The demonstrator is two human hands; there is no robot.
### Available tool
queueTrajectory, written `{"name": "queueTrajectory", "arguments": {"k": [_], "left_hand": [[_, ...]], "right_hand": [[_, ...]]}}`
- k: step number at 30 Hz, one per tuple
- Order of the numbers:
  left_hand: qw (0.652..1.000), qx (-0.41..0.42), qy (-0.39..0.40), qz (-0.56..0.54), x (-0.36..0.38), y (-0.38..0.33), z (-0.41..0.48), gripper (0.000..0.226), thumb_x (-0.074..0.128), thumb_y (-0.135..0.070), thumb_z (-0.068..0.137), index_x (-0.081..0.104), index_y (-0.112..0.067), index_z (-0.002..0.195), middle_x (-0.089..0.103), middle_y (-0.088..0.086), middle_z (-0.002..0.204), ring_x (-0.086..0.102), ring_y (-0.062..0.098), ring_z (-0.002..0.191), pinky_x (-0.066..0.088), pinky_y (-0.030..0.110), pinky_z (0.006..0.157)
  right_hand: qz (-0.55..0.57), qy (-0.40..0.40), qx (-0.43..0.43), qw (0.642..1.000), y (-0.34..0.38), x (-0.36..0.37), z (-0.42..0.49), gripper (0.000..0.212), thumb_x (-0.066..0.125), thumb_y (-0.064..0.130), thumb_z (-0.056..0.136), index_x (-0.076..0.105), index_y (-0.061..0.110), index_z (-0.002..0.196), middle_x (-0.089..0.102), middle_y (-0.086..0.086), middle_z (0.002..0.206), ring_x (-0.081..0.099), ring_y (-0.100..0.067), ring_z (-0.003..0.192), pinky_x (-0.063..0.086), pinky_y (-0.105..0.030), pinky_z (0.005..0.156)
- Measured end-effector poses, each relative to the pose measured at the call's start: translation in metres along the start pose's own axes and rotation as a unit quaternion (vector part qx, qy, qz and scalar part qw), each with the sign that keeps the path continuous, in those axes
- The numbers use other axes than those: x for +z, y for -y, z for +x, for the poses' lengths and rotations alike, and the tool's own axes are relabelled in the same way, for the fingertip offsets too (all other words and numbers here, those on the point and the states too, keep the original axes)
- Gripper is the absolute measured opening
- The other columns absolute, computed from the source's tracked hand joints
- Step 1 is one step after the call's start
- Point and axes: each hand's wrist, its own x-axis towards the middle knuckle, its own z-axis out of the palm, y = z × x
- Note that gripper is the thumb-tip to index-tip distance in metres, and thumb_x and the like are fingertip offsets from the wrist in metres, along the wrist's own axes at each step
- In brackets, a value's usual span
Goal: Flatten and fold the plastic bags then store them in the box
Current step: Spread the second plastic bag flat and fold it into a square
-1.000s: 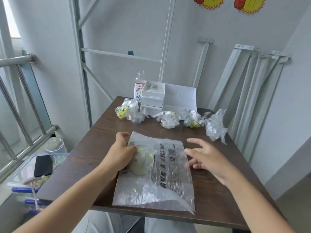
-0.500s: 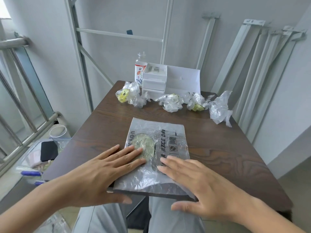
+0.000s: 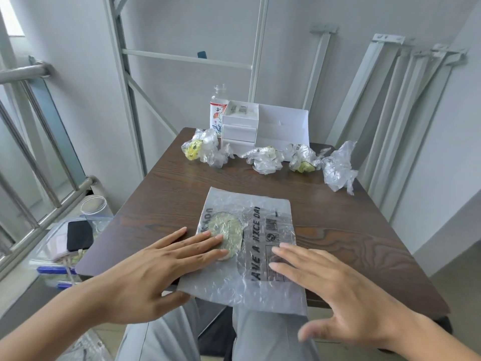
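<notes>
Both hands pressing a plastic bag (image 3: 247, 246) flat on the bench (image 3: 166, 194).
Left hand (image 3: 156, 272) and right hand (image 3: 335, 290) lie apart, fingers straight, on the bag at the bench's near edge.

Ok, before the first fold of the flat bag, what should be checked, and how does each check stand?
1. Flat bag spread out on the table: ok, though wrinkled.
2. Left hand and right hand lie with straight fingers on the bag: ok.
3. Bag fully backed by the table: not ok, its near edge hangs over the table's near edge.
4. Air pressed out: cannot tell.
5. Crumpled bags apart from the fold area: ok, they lie at the far side.
6. Room inside the white box: cannot tell.
</notes>
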Motion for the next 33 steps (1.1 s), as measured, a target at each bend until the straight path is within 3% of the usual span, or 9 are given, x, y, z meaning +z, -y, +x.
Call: {"name": "queueTrajectory", "arguments": {"k": [4,7,11,13,16,22,25,30,33], "left_hand": [[0.992,0.013,-0.123,0.038,0.004,0.0,0.0,0.063,0.06,-0.03,0.096,0.043,-0.044,0.155,0.037,-0.033,0.159,0.042,-0.003,0.143,0.037,0.036,0.115],[0.985,-0.001,-0.173,0.004,0.002,0.007,0.011,0.034,0.044,-0.043,0.109,0.066,-0.035,0.133,0.061,-0.03,0.135,0.059,0.002,0.117,0.045,0.031,0.097],[0.964,-0.086,-0.175,-0.18,0.006,0.022,0.023,0.055,0.044,-0.059,0.107,0.072,-0.013,0.097,0.067,-0.002,0.092,0.063,0.02,0.089,0.051,0.047,0.083],[0.93,-0.121,-0.2,-0.282,0.005,0.022,0.026,0.05,0.05,-0.056,0.106,0.069,-0.012,0.093,0.062,0.005,0.082,0.057,0.014,0.078,0.049,0.045,0.077],[0.901,-0.133,-0.208,-0.358,0.0,0.014,0.032,0.032,0.054,-0.035,0.107,0.073,-0.017,0.09,0.066,-0.011,0.078,0.055,0.005,0.076,0.045,0.032,0.075],[0.856,-0.226,-0.238,-0.399,-0.001,0.019,0.048,0.029,0.056,-0.037,0.105,0.079,-0.023,0.094,0.079,-0.002,0.089,0.069,0.009,0.079,0.049,0.038,0.079],[0.861,-0.27,-0.244,-0.356,-0.003,0.023,0.059,0.032,0.056,-0.037,0.107,0.078,-0.027,0.087,0.079,-0.003,0.083,0.073,0.014,0.078,0.052,0.041,0.083],[0.858,-0.343,-0.289,-0.251,0.003,0.025,0.073,0.039,0.055,-0.042,0.106,0.07,-0.02,0.077,0.071,0.003,0.066,0.061,0.018,0.061,0.053,0.044,0.072],[0.856,-0.368,-0.3,-0.205,0.007,0.027,0.076,0.038,0.054,-0.044,0.105,0.068,-0.021,0.077,0.068,-0.003,0.064,0.056,0.012,0.058,0.051,0.042,0.067]], "right_hand": [[0.121,-0.003,0.071,0.99,0.0,-0.012,0.003,0.089,0.018,0.087,0.092,0.033,0.036,0.163,0.023,0.025,0.17,0.011,-0.001,0.16,0.009,-0.03,0.128],[0.179,-0.013,0.115,0.977,-0.008,-0.016,0.002,0.046,0.037,0.037,0.111,0.043,0.042,0.156,0.037,0.034,0.159,0.022,0.01,0.153,0.017,-0.024,0.126],[0.107,0.025,0.161,0.981,-0.014,-0.025,0.016,0.082,0.047,-0.008,0.092,0.039,0.055,0.144,0.043,0.06,0.123,0.038,0.033,0.12,0.032,-0.003,0.101],[0.129,0.01,0.161,0.979,-0.018,-0.031,0.02,0.079,0.053,-0.002,0.09,0.04,0.062,0.135,0.057,0.053,0.108,0.057,0.021,0.104,0.042,-0.006,0.088],[0.2,-0.02,0.159,0.967,-0.022,-0.035,0.03,0.058,0.073,0.036,0.095,0.042,0.072,0.129,0.062,0.039,0.12,0.061,0.002,0.11,0.046,-0.013,0.093],[0.319,-0.098,0.256,0.907,-0.038,-0.026,0.07,0.014,0.078,0.045,0.09,0.08,0.032,0.094,0.078,0.023,0.096,0.071,0.004,0.094,0.051,-0.021,0.085],[0.304,-0.091,0.302,0.899,-0.044,-0.018,0.081,0.027,0.074,0.054,0.09,0.085,0.03,0.08,0.078,0.024,0.091,0.069,0.01,0.094,0.049,-0.016,0.083],[0.258,-0.125,0.336,0.898,-0.048,-0.005,0.09,0.041,0.064,0.062,0.095,0.077,0.031,0.072,0.077,0.004,0.075,0.073,-0.019,0.075,0.058,-0.041,0.08],[0.228,-0.156,0.35,0.895,-0.042,0.003,0.091,0.042,0.061,0.056,0.099,0.071,0.027,0.069,0.074,0.017,0.072,0.069,-0.003,0.068,0.056,-0.03,0.072]]}}
